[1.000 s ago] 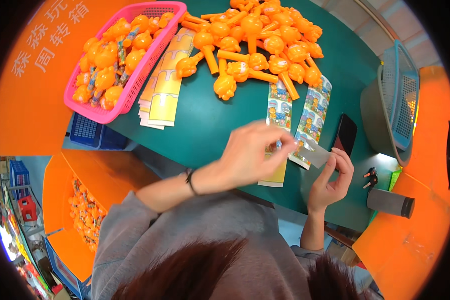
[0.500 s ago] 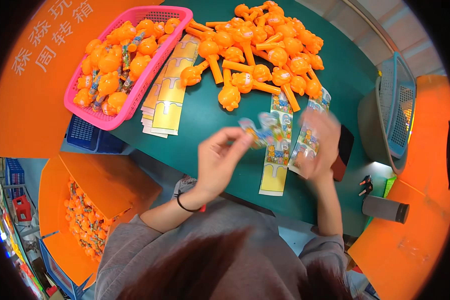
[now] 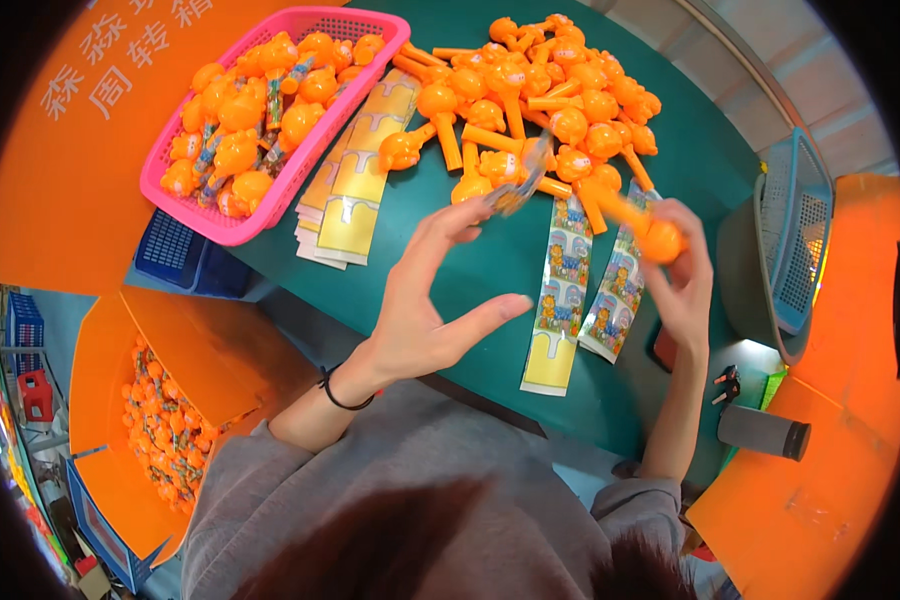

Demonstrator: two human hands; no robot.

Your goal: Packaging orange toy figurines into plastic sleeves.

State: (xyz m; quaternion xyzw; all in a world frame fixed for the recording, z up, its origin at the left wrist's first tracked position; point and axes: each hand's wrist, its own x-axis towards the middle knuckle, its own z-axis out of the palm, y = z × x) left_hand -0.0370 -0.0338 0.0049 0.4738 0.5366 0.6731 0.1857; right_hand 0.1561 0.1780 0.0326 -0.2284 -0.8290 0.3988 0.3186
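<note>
A curved, printed clear sticker [image 3: 520, 188] is at the fingertips of my left hand [image 3: 408, 322], blurred by motion. The thumb is stretched well away from those fingers. My right hand [image 3: 685, 285] grips an orange toy stick with a round head [image 3: 662, 240]; its handle slants up and left. Below the hands lie two strips of printed stickers, one longer strip [image 3: 568, 262] with a yellow end and a shorter strip [image 3: 612, 302] beside it. Beyond them is a heap of similar orange toys [image 3: 510, 78].
A pink basket [image 3: 288, 188] of orange toys stands at the left, beside stacked yellow strips [image 3: 350, 222]. An orange box [image 3: 95, 420] with more toys is below left. On the right are a grey tub [image 3: 750, 270] with a blue basket [image 3: 798, 220], keys [image 3: 727, 384] and a grey bottle [image 3: 755, 430].
My right hand has taken hold of an orange toy and moved slightly right. My left hand has opened its thumb away from the fingers, and the sticker has moved up with the fingertips.
</note>
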